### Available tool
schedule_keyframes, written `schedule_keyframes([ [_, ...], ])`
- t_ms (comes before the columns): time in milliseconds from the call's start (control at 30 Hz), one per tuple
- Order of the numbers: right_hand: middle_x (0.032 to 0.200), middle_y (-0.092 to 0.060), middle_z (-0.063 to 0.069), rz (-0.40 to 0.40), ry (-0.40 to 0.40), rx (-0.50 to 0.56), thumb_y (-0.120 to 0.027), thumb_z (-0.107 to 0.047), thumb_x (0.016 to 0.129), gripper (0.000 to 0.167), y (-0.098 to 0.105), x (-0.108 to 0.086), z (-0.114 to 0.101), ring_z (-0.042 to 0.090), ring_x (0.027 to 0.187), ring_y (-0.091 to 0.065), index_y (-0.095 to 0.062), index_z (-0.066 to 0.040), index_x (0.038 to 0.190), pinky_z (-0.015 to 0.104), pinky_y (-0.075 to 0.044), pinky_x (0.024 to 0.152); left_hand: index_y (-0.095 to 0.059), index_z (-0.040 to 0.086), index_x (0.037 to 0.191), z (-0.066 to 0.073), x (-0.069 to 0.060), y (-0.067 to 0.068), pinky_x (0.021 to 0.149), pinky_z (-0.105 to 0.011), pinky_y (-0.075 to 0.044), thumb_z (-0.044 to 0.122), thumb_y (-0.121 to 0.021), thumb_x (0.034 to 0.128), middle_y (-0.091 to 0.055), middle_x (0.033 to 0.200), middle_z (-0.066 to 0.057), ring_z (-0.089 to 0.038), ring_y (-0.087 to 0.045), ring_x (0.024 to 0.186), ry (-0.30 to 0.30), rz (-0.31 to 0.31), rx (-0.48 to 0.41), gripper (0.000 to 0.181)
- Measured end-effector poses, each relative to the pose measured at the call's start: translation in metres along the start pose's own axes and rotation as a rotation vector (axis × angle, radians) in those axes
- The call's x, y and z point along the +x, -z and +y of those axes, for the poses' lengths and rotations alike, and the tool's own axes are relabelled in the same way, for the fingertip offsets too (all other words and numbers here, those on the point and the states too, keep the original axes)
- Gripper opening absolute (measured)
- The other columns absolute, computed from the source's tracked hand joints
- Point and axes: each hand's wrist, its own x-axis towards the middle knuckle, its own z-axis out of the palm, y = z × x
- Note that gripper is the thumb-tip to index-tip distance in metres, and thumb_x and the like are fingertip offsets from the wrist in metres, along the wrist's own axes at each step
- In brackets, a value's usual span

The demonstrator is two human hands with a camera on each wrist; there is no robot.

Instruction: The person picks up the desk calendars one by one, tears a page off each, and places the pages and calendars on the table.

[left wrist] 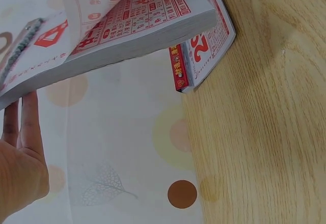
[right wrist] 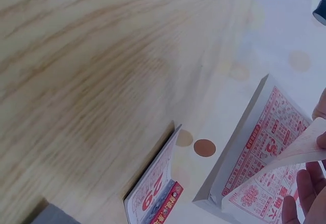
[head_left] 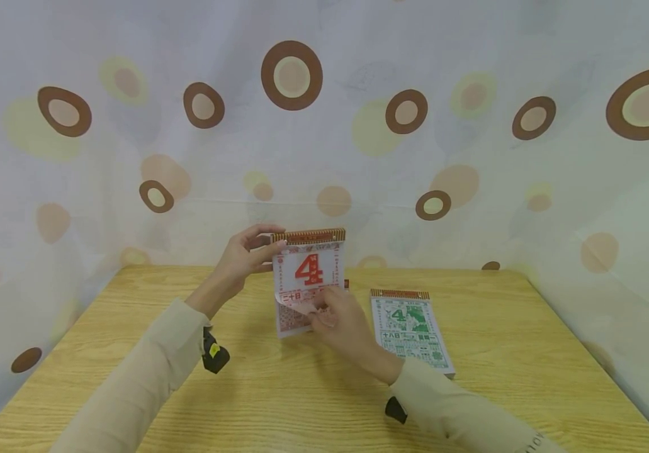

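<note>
"Red ink, a big 4 on the front: that's the tear-off calendar (head_left: 314, 267), held up just left of the green calendar (head_left: 415, 327). Can't tell if its bottom edge touches the table (head_left: 245, 390)."

"And the hands?"

"Left hand (head_left: 245, 255), the farther from the green calendar, grips the top corner by the striped binding strip (head_left: 310, 236). Right hand (head_left: 347, 321), much nearer the green calendar, pinches the loose bottom of the top sheet (right wrist: 298, 154), and it's curling off the pages beneath!"

"How does it handle, would you say?"

"Thick block, so some weight, I'd guess, and it would sag if hung by a few leaves. The strip looks stiff; hold it there. The sheet looks thin: light, floppy, easily creased or ripped, perhaps slippery against its neighbours."

"So a flat pinch low down, no yanking?"

"That's my call, with the strip taking the load. And mind the red-banded calendar (right wrist: 153, 193), also left of the green calendar, partly hidden."
</note>
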Motion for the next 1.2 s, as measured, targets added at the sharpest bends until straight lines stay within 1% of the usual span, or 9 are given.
schedule_keyframes([
  [167,0.081,-0.06,0.004,0.008,-0.058,0.076,-0.068,-0.003,0.073,0.015,0.006,0.002,-0.002,0.014,0.075,-0.055,-0.057,-0.005,0.084,0.031,-0.049,0.064,-0.054,0.011,0.121,0.001,0.0,0.0,0.08,-0.038,-0.055,0.023,-0.066,0.0841,-0.058,0.092,0.001,-0.013,-0.063,0.083,0.006,0.005,-0.003,0.041],
  [267,0.079,-0.061,0.005,0.023,-0.085,0.118,-0.067,0.0,0.075,0.014,0.01,0.004,-0.003,0.013,0.073,-0.056,-0.058,-0.004,0.084,0.03,-0.051,0.063,-0.055,0.013,0.117,0.001,0.0,0.0,0.079,-0.037,-0.055,0.022,-0.066,0.0842,-0.058,0.09,0.0,-0.013,-0.063,0.083,0.011,0.008,-0.012,0.036],
  [433,0.077,-0.063,0.005,0.069,-0.077,0.145,-0.065,0.003,0.076,0.012,0.015,0.006,-0.001,0.013,0.071,-0.058,-0.06,-0.004,0.085,0.028,-0.051,0.063,-0.057,0.015,0.115,0.0,0.0,0.001,0.081,-0.038,-0.055,0.022,-0.066,0.084,-0.057,0.089,0.001,-0.012,-0.062,0.083,0.007,0.011,-0.01,0.033],
  [633,0.08,-0.065,0.004,0.112,-0.099,0.167,-0.064,0.001,0.079,0.01,0.022,0.008,0.002,0.014,0.074,-0.059,-0.062,-0.005,0.086,0.029,-0.051,0.065,-0.056,0.014,0.116,0.0,0.0,0.003,0.08,-0.038,-0.055,0.021,-0.066,0.0844,-0.056,0.089,0.001,-0.012,-0.062,0.083,0.005,0.01,-0.013,0.034],
  [767,0.079,-0.066,0.007,0.17,-0.089,0.179,-0.065,0.004,0.079,0.011,0.027,0.01,0.002,0.018,0.072,-0.059,-0.062,-0.003,0.086,0.035,-0.051,0.064,-0.057,0.015,0.114,0.0,0.0,0.003,0.081,-0.039,-0.054,0.02,-0.066,0.0845,-0.057,0.089,0.0,-0.013,-0.062,0.084,0.017,0.015,-0.027,0.031],
  [900,0.078,-0.065,0.013,0.213,-0.097,0.176,-0.063,0.008,0.078,0.01,0.039,0.015,-0.011,0.021,0.068,-0.057,-0.061,0.003,0.086,0.04,-0.049,0.063,-0.057,0.016,0.112,-0.001,0.0,0.003,0.083,-0.042,-0.053,0.018,-0.065,0.085,-0.058,0.09,0.0,-0.013,-0.063,0.083,0.02,0.017,-0.035,0.028],
  [1000,0.076,-0.063,0.016,0.242,-0.102,0.165,-0.062,0.01,0.078,0.009,0.049,0.019,-0.022,0.023,0.067,-0.055,-0.059,0.006,0.085,0.04,-0.049,0.064,-0.057,0.015,0.112,-0.002,0.0,0.003,0.083,-0.042,-0.053,0.017,-0.064,0.0854,-0.058,0.089,0.0,-0.013,-0.063,0.082,0.015,0.016,-0.038,0.027],
  [1200,0.075,-0.061,0.019,0.303,-0.08,0.173,-0.062,0.015,0.075,0.01,0.058,0.022,-0.024,0.024,0.065,-0.055,-0.057,0.01,0.082,0.039,-0.049,0.06,-0.057,0.015,0.113,-0.001,0.0,0.003,0.082,-0.041,-0.054,0.018,-0.064,0.0858,-0.059,0.089,0.0,-0.013,-0.063,0.082,0.013,0.015,-0.036,0.028],
])
